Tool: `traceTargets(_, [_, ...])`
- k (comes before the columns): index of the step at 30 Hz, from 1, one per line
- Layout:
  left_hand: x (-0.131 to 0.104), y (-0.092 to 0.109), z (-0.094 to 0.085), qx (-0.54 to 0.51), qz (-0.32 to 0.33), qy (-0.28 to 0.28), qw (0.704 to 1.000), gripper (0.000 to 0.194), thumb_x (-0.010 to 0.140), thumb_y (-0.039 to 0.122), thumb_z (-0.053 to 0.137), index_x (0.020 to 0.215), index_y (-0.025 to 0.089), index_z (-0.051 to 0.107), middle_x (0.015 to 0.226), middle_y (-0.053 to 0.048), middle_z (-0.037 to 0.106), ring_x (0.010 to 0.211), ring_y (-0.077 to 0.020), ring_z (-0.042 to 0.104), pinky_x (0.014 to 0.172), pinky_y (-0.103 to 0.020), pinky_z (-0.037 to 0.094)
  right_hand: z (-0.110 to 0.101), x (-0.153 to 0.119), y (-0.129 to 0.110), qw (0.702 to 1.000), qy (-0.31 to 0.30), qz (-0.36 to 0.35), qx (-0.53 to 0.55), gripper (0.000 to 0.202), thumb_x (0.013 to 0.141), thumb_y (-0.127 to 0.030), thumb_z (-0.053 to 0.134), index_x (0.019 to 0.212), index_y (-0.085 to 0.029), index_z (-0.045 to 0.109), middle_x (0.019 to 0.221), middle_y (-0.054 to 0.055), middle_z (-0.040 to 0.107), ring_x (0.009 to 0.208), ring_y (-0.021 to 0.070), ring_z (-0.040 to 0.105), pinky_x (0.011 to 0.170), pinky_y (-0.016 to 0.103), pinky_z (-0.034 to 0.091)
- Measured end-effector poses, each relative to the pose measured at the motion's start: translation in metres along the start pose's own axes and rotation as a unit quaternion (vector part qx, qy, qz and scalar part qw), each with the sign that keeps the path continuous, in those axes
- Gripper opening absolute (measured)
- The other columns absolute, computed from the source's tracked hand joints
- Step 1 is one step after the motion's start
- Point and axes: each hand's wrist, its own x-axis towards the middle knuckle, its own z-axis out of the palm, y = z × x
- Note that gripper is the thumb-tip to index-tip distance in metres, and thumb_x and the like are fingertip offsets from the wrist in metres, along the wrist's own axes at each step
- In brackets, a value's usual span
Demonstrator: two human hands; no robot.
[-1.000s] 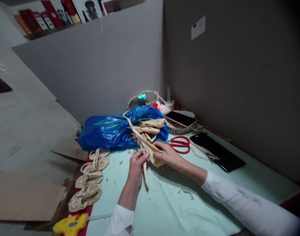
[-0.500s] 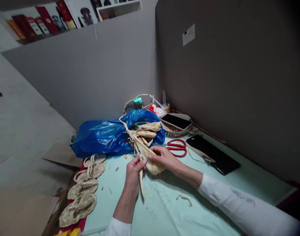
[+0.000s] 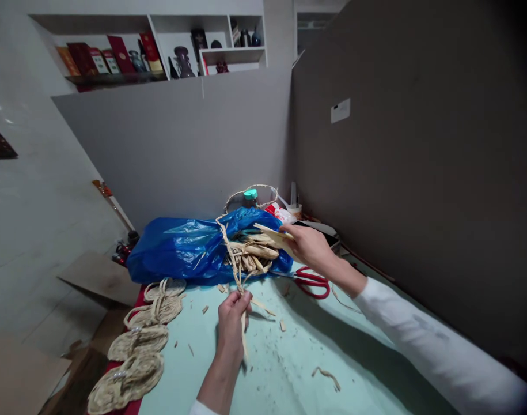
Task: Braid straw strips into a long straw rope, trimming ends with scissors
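Observation:
My left hand (image 3: 232, 323) pinches the lower end of a braided corn husk cord (image 3: 231, 253), with loose strands poking out beyond the fingers. The cord runs up over the blue plastic bag (image 3: 177, 248) and ends in a loop at the back. Raised in front of the bag's mouth, my right hand (image 3: 309, 245) is closed on a pale corn husk (image 3: 274, 233), which points up and left. More dried husks (image 3: 250, 259) fill the bag's opening. Below my right forearm lie red-handled scissors (image 3: 313, 282), their blades partly hidden.
Several woven straw sandals (image 3: 129, 377) line the table's left edge. Husk scraps and a twisted husk piece (image 3: 326, 377) are scattered on the pale green tabletop (image 3: 289, 357). Grey partitions (image 3: 181, 150) enclose the back and right. A green-capped jar (image 3: 250, 196) stands behind the bag.
My right hand has lifted up and away from my left, carrying the husk off the cord. My left hand keeps its pinch. The head view has tilted up, showing more shelf.

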Motion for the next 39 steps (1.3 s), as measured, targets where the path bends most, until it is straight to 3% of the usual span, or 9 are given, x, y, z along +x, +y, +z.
traceTargets(2, [-0.001,0.000,0.001,0.004,0.004,0.008,1.000,0.040,0.065,0.048,0.076,0.074,0.013,0.058,0.051,0.007,0.043,0.037,-0.0007,0.024,0.039,-0.018,0.010,0.007,0.025,-0.002,0.993,-0.066,-0.033,-0.095,0.034,0.087,-0.017,0.047,0.115,-0.022,0.064,0.105,0.011,0.069,0.091,0.0271,0.064,0.067,0.030,0.040])
traceTargets(5, [-0.004,0.002,0.003,0.009,0.013,0.011,1.000,0.046,0.065,0.056,0.072,0.076,0.013,0.060,0.052,0.007,0.044,0.037,-0.0008,0.024,0.039,-0.018,0.010,0.033,0.058,-0.013,0.987,-0.099,-0.065,-0.111,0.030,0.087,-0.014,0.047,0.108,-0.019,0.068,0.099,0.013,0.070,0.087,0.0255,0.065,0.068,0.030,0.040])
traceTargets(10, [-0.006,0.003,0.006,0.029,0.020,-0.003,0.999,0.049,0.064,0.060,0.071,0.073,0.013,0.060,0.053,0.006,0.044,0.039,-0.0019,0.026,0.040,-0.019,0.013,0.082,0.094,-0.037,0.981,-0.109,-0.120,-0.108,0.023,0.089,-0.017,0.049,0.105,-0.014,0.066,0.100,0.015,0.068,0.091,0.0249,0.063,0.072,0.029,0.039])
traceTargets(14, [-0.005,0.003,0.005,0.060,0.021,-0.014,0.998,0.048,0.065,0.061,0.069,0.073,0.014,0.059,0.052,0.006,0.043,0.038,-0.0028,0.027,0.040,-0.019,0.014,0.100,0.103,-0.043,0.976,-0.106,-0.160,-0.102,0.024,0.091,-0.023,0.050,0.107,-0.013,0.065,0.104,0.016,0.066,0.095,0.0253,0.060,0.076,0.030,0.038])
traceTargets(18, [-0.004,0.004,0.004,0.078,0.017,-0.017,0.997,0.047,0.065,0.060,0.068,0.072,0.015,0.058,0.052,0.006,0.043,0.038,-0.0031,0.026,0.039,-0.020,0.013,0.094,0.103,-0.032,0.973,-0.103,-0.175,-0.111,0.019,0.088,-0.019,0.052,0.090,-0.011,0.069,0.095,0.017,0.067,0.096,0.0273,0.057,0.084,0.036,0.035])
traceTargets(23, [-0.005,0.004,0.005,0.074,0.020,-0.019,0.997,0.044,0.066,0.058,0.068,0.072,0.015,0.059,0.051,0.006,0.044,0.038,-0.0038,0.027,0.040,-0.020,0.014,0.060,0.085,-0.022,0.976,-0.060,-0.183,-0.104,0.028,0.090,-0.028,0.052,0.110,-0.014,0.066,0.109,0.016,0.063,0.106,0.0289,0.048,0.086,0.038,0.032])
traceTargets(26, [-0.004,0.002,0.004,0.071,0.021,-0.018,0.997,0.043,0.067,0.057,0.069,0.072,0.015,0.059,0.051,0.007,0.043,0.038,-0.0038,0.026,0.040,-0.020,0.013,0.048,0.061,-0.022,0.975,-0.056,-0.197,-0.085,0.028,0.094,-0.033,0.047,0.106,-0.017,0.067,0.105,0.013,0.063,0.104,0.0261,0.048,0.085,0.035,0.031])
traceTargets(32, [-0.003,0.000,0.003,0.082,0.034,-0.013,0.996,0.041,0.068,0.055,0.068,0.072,0.015,0.060,0.050,0.007,0.044,0.038,-0.0038,0.028,0.039,-0.020,0.015,0.061,0.029,-0.020,0.985,-0.092,-0.140,-0.051,0.019,0.091,-0.026,0.052,0.087,-0.014,0.066,0.090,0.012,0.066,0.088,0.0220,0.058,0.074,0.028,0.034])
traceTargets(39, [-0.005,0.004,0.005,0.086,0.032,-0.020,0.996,0.043,0.065,0.055,0.069,0.072,0.014,0.059,0.049,0.007,0.044,0.036,-0.0034,0.026,0.038,-0.020,0.013,0.059,0.041,-0.014,0.998,-0.052,-0.044,-0.014,0.025,0.097,-0.023,0.036,0.111,-0.011,0.053,0.090,0.011,0.068,0.077,0.0180,0.060,0.065,0.025,0.034])
